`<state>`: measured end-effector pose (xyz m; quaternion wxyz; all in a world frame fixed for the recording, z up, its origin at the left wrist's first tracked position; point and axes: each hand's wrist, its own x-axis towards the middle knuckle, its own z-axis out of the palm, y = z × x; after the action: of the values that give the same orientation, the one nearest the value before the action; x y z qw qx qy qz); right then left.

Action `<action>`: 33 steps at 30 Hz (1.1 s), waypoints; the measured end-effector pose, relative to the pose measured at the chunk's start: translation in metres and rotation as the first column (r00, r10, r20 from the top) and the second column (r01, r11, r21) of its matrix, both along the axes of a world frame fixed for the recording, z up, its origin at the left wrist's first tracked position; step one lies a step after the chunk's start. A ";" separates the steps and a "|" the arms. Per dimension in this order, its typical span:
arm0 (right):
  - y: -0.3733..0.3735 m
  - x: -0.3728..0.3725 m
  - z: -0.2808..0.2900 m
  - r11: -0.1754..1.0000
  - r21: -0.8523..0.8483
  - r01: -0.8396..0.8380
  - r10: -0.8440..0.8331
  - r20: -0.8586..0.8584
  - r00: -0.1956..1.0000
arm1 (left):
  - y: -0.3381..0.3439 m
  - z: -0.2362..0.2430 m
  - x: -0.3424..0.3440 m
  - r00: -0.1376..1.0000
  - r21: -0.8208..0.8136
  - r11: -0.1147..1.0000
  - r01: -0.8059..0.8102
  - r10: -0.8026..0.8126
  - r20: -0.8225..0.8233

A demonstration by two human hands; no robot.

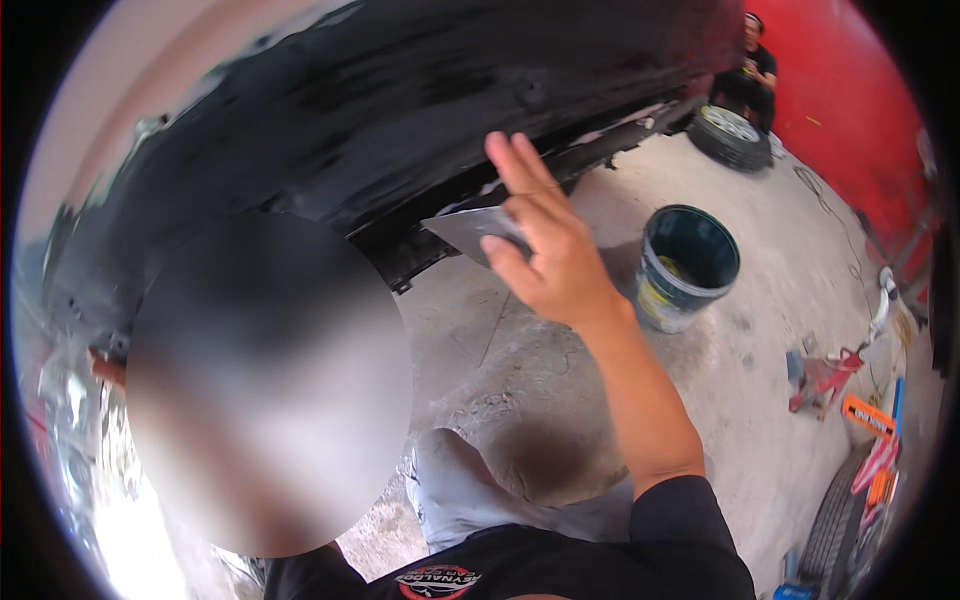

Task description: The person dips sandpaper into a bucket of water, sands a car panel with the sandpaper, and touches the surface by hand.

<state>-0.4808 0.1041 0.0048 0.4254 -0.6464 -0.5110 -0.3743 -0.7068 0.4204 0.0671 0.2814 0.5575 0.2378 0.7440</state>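
Note:
My right hand point(545, 245) is raised near the middle of the view, two fingers stretched upward. Between its thumb and the other fingers it grips a thin grey sheet that looks like sandpaper point(465, 235). Just beyond it is a large black-grey car panel point(400, 100), its surface patchy and wet-looking, and the hand seems apart from it. At the far left only a bit of my left hand point(107, 370) shows beside the car body. A round blurred patch hides the rest of that hand and arm, so its grip is not visible.
On the concrete floor to the right stands a dark green bucket point(700, 245). A wheel point(730, 138) lies farther back near a seated person point(757, 75) and a red wall point(840, 90). At right are a red jack stand point(828, 378), orange items point(868, 415) and a tyre point(832, 520).

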 end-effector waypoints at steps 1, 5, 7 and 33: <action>-0.001 -0.009 0.001 0.999 0.007 -0.032 0.032 0.005 0.999 | 0.002 0.005 -0.006 1.000 0.003 1.000 0.004 -0.004 -0.021; 0.010 -0.045 -0.018 0.895 0.364 -0.257 0.396 -0.388 0.832 | 0.018 0.002 -0.034 0.995 0.071 0.997 -0.020 0.026 -0.096; 0.020 -0.053 -0.021 0.844 0.447 -0.296 0.507 -0.489 0.710 | 0.020 0.003 -0.038 0.991 0.104 0.994 0.015 -0.001 -0.136; 0.061 -0.094 0.038 0.931 0.210 -0.298 0.364 -0.493 0.790 | -0.004 0.009 -0.035 0.975 0.044 0.988 0.148 -0.138 -0.173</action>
<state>-0.5744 0.1648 0.0432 0.6456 -0.5969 -0.4571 -0.1338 -0.7422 0.4167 0.0763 0.2971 0.6420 0.1990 0.6782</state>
